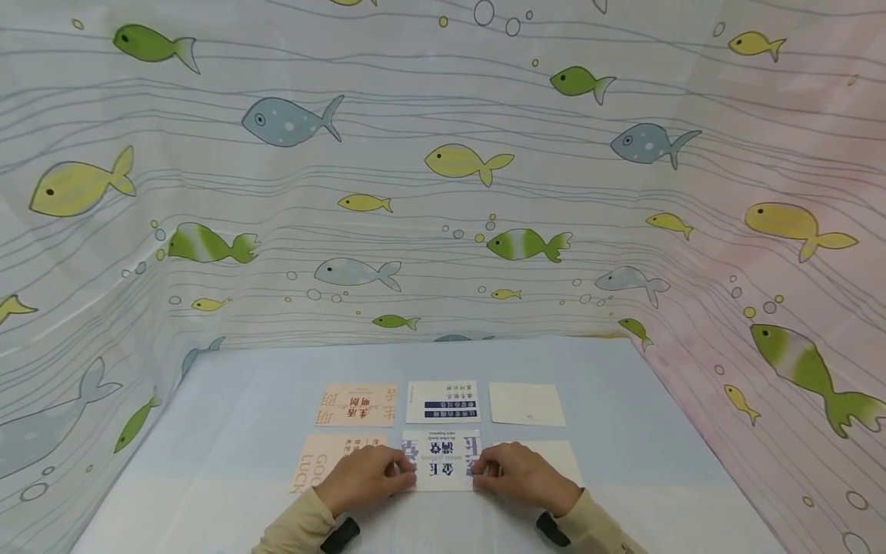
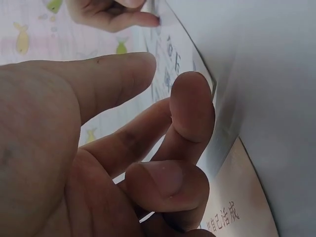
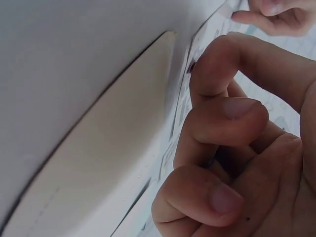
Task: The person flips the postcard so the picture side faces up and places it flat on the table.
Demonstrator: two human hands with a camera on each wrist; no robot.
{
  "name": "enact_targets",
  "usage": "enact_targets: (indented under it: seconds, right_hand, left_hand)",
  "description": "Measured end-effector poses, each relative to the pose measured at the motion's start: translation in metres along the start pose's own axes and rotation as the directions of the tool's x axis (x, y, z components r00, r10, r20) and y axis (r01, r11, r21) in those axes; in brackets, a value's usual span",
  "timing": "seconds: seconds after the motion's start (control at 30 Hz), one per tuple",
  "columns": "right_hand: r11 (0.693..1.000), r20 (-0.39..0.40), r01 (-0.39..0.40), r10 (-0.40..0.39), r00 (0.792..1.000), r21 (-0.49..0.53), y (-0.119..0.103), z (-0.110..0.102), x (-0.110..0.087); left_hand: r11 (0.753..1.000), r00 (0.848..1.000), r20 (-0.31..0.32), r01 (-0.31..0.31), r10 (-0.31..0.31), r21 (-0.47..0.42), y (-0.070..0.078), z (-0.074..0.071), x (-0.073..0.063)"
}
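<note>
A white card with purple-blue characters lies at the front middle of the table, upside down from my side. My left hand has curled fingers and thumb at its left edge. At the opposite edge, my right hand holds the card in the same way, fingers bent. Under the left hand, a pale orange card reading GOOD LUCK is partly covered. A cream card shows from behind the right hand; its plain surface fills much of the right wrist view.
Behind lies a row with an orange card, a white card with navy bands and a plain cream card. Fish-patterned sheeting rises around the back and sides of the white table.
</note>
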State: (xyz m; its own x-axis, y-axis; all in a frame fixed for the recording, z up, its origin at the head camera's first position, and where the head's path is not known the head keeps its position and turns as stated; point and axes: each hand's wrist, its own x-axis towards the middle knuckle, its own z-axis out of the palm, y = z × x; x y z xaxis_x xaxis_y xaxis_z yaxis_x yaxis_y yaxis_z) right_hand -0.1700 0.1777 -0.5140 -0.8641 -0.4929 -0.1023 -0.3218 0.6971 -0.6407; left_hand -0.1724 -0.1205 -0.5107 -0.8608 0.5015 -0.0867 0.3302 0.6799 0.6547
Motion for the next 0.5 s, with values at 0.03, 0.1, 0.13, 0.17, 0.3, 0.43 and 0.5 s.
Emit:
enact_targets:
  seconds: [0.03,0.1,0.13,0.17,0.3,0.43,0.5]
  right_hand:
    - [1.000,0.003,0.000,0.000,1.000,0.006,0.001,0.000,0.000]
    - [1.000,0.005,0.005,-0.005,1.000,0.013,0.002,0.000,0.000]
    - [1.000,0.005,0.008,-0.008,1.000,0.013,0.002,0.000,0.000]
    - [1.000,0.007,0.012,-0.012,1.000,0.014,0.003,0.000,0.000]
    - [0.999,0.007,0.037,-0.037,0.999,0.004,0.006,-0.001,-0.001]
    - [0.999,-0.009,0.052,-0.051,0.999,0.018,0.008,-0.007,-0.002]
    - [0.998,-0.028,0.053,-0.052,0.998,0.028,0.009,-0.012,-0.003]
  left_hand:
    - [1.000,1.000,-0.002,0.000,0.000,0.001,0.000,0.000,0.000]
    - [1.000,1.000,-0.009,-0.001,0.001,0.003,0.001,0.000,0.000]
    - [1.000,1.000,-0.013,-0.001,0.001,0.004,0.001,0.000,0.000]
    - [1.000,1.000,-0.016,0.001,-0.001,0.005,0.001,0.000,0.000]
    - [1.000,1.000,-0.031,0.004,-0.004,0.018,0.000,0.000,0.000]
    - [0.999,0.999,-0.053,-0.002,0.005,0.047,0.002,0.001,0.004]
    - [0.998,0.997,-0.076,-0.006,0.010,0.055,0.004,0.000,0.008]
